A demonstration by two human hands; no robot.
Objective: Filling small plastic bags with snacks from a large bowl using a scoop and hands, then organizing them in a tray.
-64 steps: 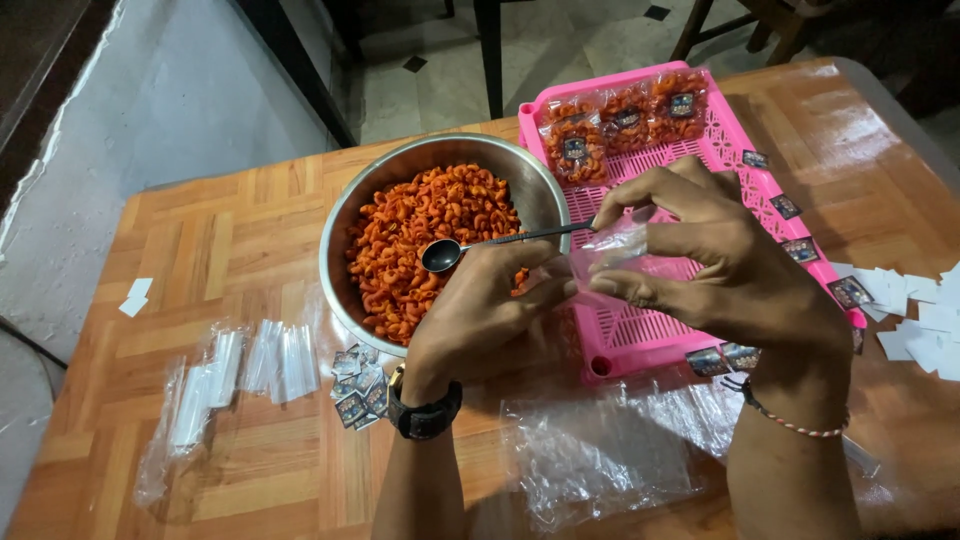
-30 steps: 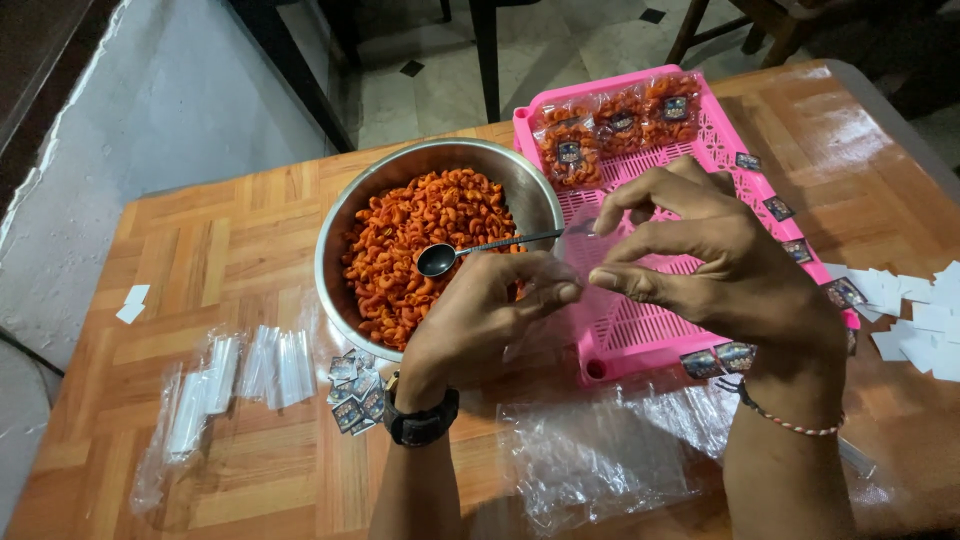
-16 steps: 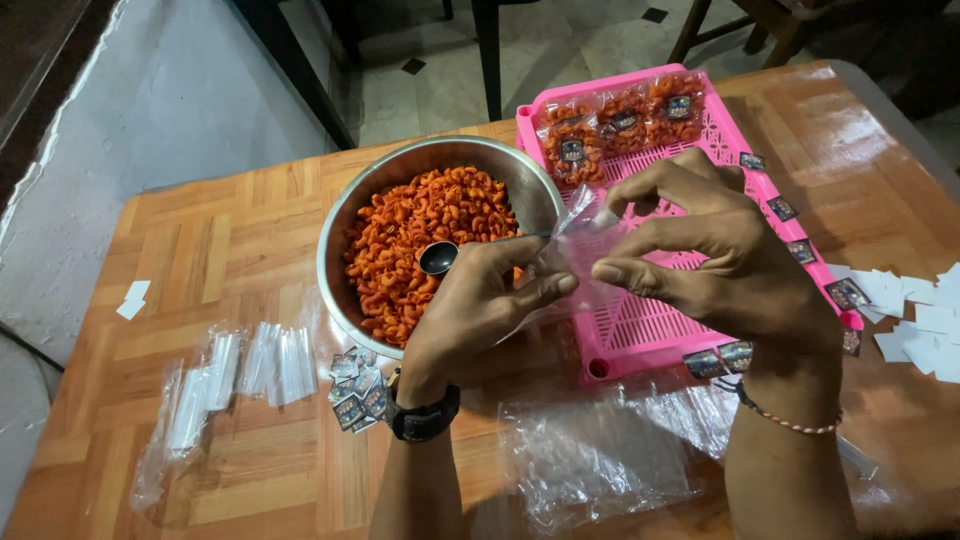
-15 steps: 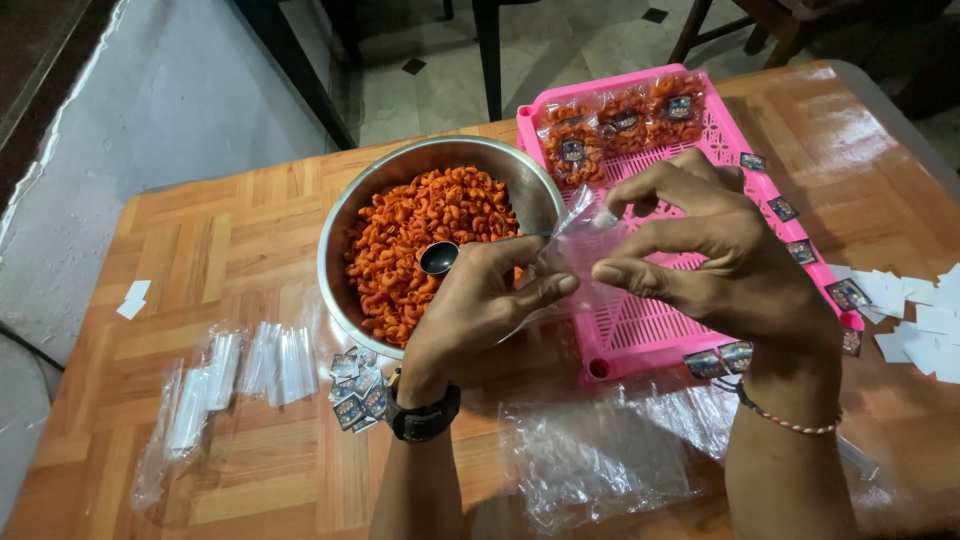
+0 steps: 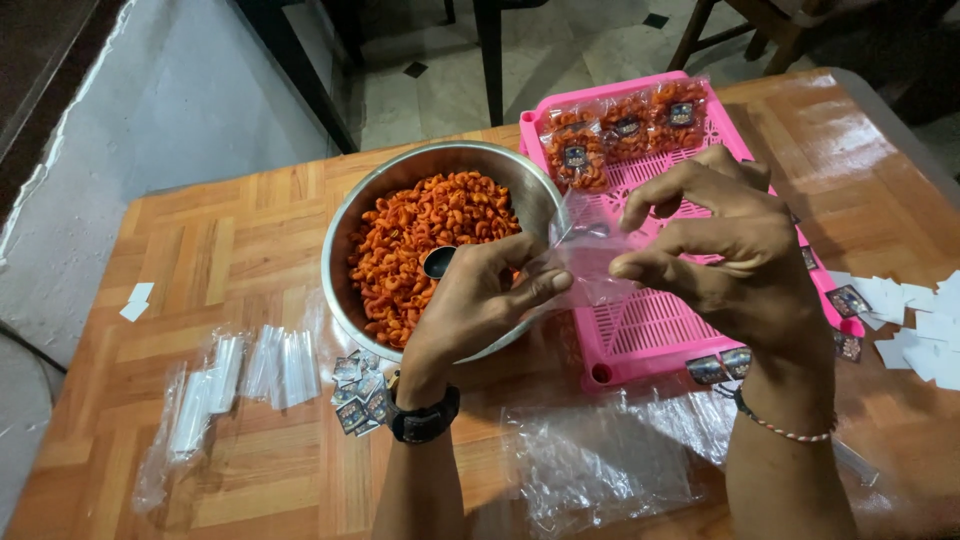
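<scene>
My left hand (image 5: 478,303) and my right hand (image 5: 735,255) both pinch a small clear plastic bag (image 5: 590,250), held between them over the pink tray's edge. A metal spoon (image 5: 438,262) also rests in my left hand, its empty bowl over the steel bowl (image 5: 345,235) of orange curled snacks (image 5: 420,235). At the far end of the pink tray (image 5: 640,320) lie three filled snack packets (image 5: 625,125). I wear a black watch on the left wrist and a thin bracelet on the right.
Wooden table (image 5: 220,250). Small printed labels (image 5: 358,393) lie by the bowl and others (image 5: 848,300) right of the tray. Folded clear bags (image 5: 235,375) at left, a loose clear bag pile (image 5: 600,455) in front, white paper slips (image 5: 915,315) at right.
The flat bag between my fingers has been rubbed and pulled open into a wider pouch. The spoon has tilted so that its handle is hidden behind the bag.
</scene>
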